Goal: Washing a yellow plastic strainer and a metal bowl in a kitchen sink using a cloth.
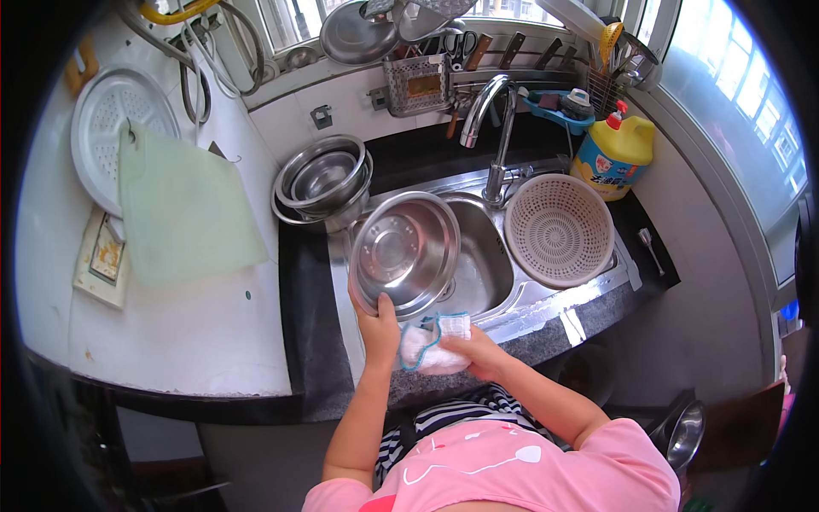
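Observation:
A stainless steel basin (409,256) is tilted over the left part of the sink (480,275), its inside facing up. My left hand (379,329) grips its lower rim, with the thumb inside. Just right of it, my right hand (480,352) holds a bunched white cloth with blue edging (435,349), close below the basin's rim. Beyond the basin stands a chrome faucet (496,137). A beige plastic colander (558,230) sits at the right of the sink. Nested steel bowls (323,182) stand at the back left.
A yellow detergent jug (617,157) is at the back right, behind the colander. A small metal utensil (651,251) lies on the right counter edge. Knives (512,50) and a perforated steel caddy (417,86) hang on the back wall. A pale green cutting board (185,205) hangs at left.

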A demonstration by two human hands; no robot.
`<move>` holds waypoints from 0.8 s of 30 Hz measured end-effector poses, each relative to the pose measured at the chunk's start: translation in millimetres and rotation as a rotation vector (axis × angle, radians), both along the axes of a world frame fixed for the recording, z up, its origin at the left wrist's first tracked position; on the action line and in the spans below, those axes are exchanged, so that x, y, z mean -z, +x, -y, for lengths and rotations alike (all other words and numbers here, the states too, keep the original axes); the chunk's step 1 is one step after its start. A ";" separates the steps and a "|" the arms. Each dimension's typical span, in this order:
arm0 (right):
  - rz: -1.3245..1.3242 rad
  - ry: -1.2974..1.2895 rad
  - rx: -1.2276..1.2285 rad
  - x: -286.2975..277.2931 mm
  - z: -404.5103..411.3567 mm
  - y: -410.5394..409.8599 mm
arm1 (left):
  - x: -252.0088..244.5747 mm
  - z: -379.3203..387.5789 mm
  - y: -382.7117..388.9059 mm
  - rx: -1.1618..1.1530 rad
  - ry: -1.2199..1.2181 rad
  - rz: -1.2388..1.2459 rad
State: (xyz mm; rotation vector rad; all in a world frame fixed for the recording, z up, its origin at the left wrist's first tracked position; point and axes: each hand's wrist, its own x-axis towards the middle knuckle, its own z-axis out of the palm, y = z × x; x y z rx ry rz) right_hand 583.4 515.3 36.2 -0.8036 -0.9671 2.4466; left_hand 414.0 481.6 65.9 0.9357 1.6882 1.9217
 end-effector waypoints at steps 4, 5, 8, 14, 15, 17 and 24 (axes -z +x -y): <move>0.095 -0.124 0.162 -10.5 -19.0 3.2 | 7.3 -1.3 8.0 0.191 -0.162 0.184; 0.145 -0.172 0.223 -6.5 -23.6 4.4 | 11.8 -1.7 12.3 0.289 -0.260 0.169; 0.118 -0.140 0.417 29.8 -39.7 21.0 | 4.4 -2.1 30.9 0.491 -0.310 0.200; 0.048 -0.185 0.783 32.0 -103.8 67.7 | 30.9 12.2 28.8 0.663 -0.424 0.256; 0.035 -0.219 0.808 26.0 -116.4 72.7 | 34.1 15.6 27.6 0.670 -0.424 0.252; 0.095 -0.188 0.837 31.0 -141.8 89.0 | 38.8 18.1 31.1 0.691 -0.455 0.257; 0.043 -0.183 0.878 52.8 -159.3 96.4 | 40.2 16.5 30.2 0.686 -0.453 0.277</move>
